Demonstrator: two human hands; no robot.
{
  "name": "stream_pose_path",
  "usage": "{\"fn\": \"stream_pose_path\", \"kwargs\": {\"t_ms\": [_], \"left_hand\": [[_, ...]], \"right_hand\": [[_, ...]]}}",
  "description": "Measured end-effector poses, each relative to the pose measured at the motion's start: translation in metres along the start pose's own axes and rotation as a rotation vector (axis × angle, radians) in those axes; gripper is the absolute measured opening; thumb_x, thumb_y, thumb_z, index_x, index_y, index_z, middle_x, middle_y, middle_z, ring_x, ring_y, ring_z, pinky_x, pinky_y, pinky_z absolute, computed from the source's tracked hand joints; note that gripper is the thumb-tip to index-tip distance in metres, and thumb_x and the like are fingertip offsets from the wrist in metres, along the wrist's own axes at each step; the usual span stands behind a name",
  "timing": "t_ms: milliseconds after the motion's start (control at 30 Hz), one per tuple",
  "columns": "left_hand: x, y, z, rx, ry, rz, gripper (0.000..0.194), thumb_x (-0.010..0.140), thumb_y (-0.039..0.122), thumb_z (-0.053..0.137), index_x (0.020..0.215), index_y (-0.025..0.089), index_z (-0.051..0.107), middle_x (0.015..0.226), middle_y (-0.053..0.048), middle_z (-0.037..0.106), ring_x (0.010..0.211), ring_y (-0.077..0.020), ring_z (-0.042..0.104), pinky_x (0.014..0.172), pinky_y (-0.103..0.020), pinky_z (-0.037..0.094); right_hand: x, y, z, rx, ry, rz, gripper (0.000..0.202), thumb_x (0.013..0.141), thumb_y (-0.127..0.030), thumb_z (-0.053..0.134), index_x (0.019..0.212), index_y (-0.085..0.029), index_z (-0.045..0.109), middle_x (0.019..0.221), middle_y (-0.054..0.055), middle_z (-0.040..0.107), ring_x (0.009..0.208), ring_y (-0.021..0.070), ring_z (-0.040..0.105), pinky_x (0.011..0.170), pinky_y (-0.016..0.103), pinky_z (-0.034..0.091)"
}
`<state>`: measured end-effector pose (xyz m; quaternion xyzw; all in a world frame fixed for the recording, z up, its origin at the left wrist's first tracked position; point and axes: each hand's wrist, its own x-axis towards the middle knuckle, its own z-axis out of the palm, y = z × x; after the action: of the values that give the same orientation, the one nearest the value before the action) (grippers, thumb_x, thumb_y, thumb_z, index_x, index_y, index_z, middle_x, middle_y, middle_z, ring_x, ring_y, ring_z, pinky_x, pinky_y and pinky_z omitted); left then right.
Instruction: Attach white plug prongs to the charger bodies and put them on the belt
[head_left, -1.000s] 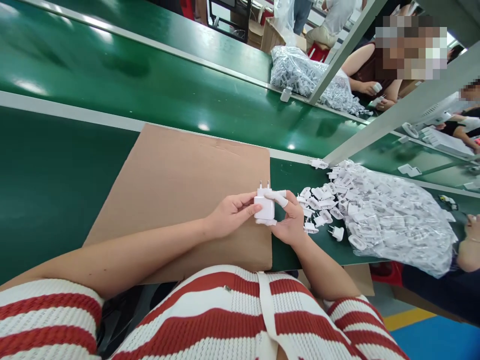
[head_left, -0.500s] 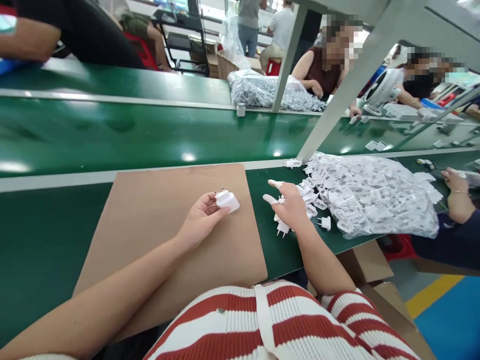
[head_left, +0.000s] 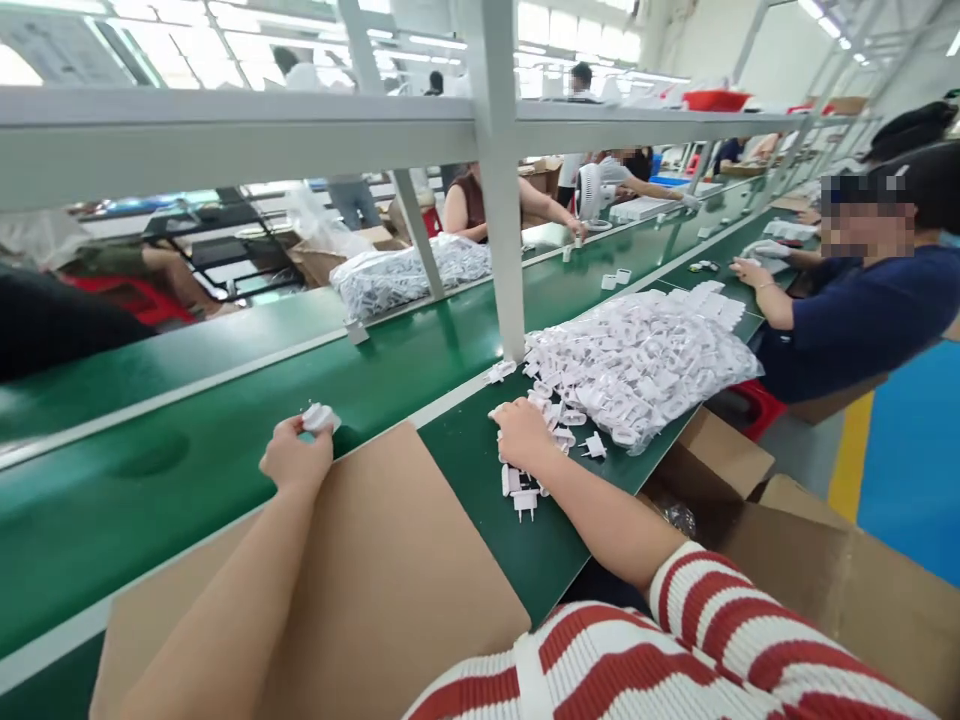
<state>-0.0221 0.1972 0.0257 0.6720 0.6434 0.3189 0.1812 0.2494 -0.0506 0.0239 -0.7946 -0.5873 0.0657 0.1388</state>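
My left hand [head_left: 298, 455] pinches a white two-pin charger [head_left: 322, 418] between thumb and fingers. It is held over the green conveyor belt, just beyond the far edge of a brown cardboard sheet [head_left: 375, 560]. On the green table to the right, my right hand [head_left: 526, 435] lies over the near end of a pile of white plug pieces [head_left: 574, 417]. Its fingers are curled down, and what they grip, if anything, is hidden. A white cover sits on a fingertip. One loose plug piece [head_left: 525, 503], pins toward me, lies just below this hand.
A large clear bag of white plug pieces [head_left: 652, 360] lies right of the pile. A grey post [head_left: 501, 230] rises at the belt's edge, bearing a shelf [head_left: 225, 135]. Open cartons [head_left: 795, 560] stand low on the right. A co-worker [head_left: 862, 310] sits beyond the bag.
My left hand has carried the charger from above the cardboard forward and left over the belt. My right hand's fingers, spread before, are now curled into the pile. My view has tilted up and turned right.
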Motion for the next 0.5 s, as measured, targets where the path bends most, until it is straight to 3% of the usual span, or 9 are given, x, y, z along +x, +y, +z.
{"fn": "stream_pose_path", "kwargs": {"t_ms": [133, 233, 367, 500], "left_hand": [[0.000, -0.011, 0.006, 0.002, 0.042, -0.009, 0.034, 0.077, 0.035, 0.072, 0.098, 0.022, 0.049, 0.110, -0.007, 0.072, 0.120, -0.0421, 0.067, 0.114, -0.067, 0.040], [-0.008, -0.014, 0.006, -0.004, 0.169, 0.034, 0.049, 0.073, 0.039, 0.073, 0.113, 0.022, 0.050, 0.131, -0.014, 0.067, 0.134, -0.0477, 0.058, 0.115, -0.072, 0.037], [-0.024, -0.007, 0.004, 0.000, 0.356, 0.185, 0.075, 0.077, 0.043, 0.071, 0.141, 0.020, 0.041, 0.166, -0.021, 0.040, 0.158, -0.0507, 0.028, 0.123, -0.075, 0.021], [-0.054, 0.009, 0.011, -0.047, 0.383, 0.392, 0.073, 0.084, 0.042, 0.068, 0.147, 0.016, 0.044, 0.165, -0.023, 0.041, 0.159, -0.0462, 0.028, 0.128, -0.066, 0.022]], "right_hand": [[0.001, -0.001, 0.005, 0.068, 0.036, -0.042, 0.043, 0.089, -0.011, 0.064, 0.130, -0.017, 0.073, 0.129, 0.012, 0.074, 0.117, 0.0296, 0.060, 0.096, 0.039, 0.050], [0.000, -0.004, 0.010, 0.129, 0.067, -0.090, 0.044, 0.093, -0.014, 0.065, 0.136, -0.017, 0.071, 0.136, 0.011, 0.072, 0.120, 0.0277, 0.062, 0.097, 0.037, 0.052], [-0.003, -0.006, 0.011, 0.194, 0.147, -0.126, 0.043, 0.099, -0.030, 0.069, 0.140, -0.018, 0.069, 0.143, 0.011, 0.069, 0.127, 0.0261, 0.062, 0.104, 0.037, 0.052], [-0.001, 0.007, 0.002, 0.176, 0.241, -0.044, 0.036, 0.099, -0.020, 0.067, 0.134, -0.016, 0.071, 0.140, 0.015, 0.070, 0.127, 0.0268, 0.064, 0.109, 0.041, 0.053]]}}
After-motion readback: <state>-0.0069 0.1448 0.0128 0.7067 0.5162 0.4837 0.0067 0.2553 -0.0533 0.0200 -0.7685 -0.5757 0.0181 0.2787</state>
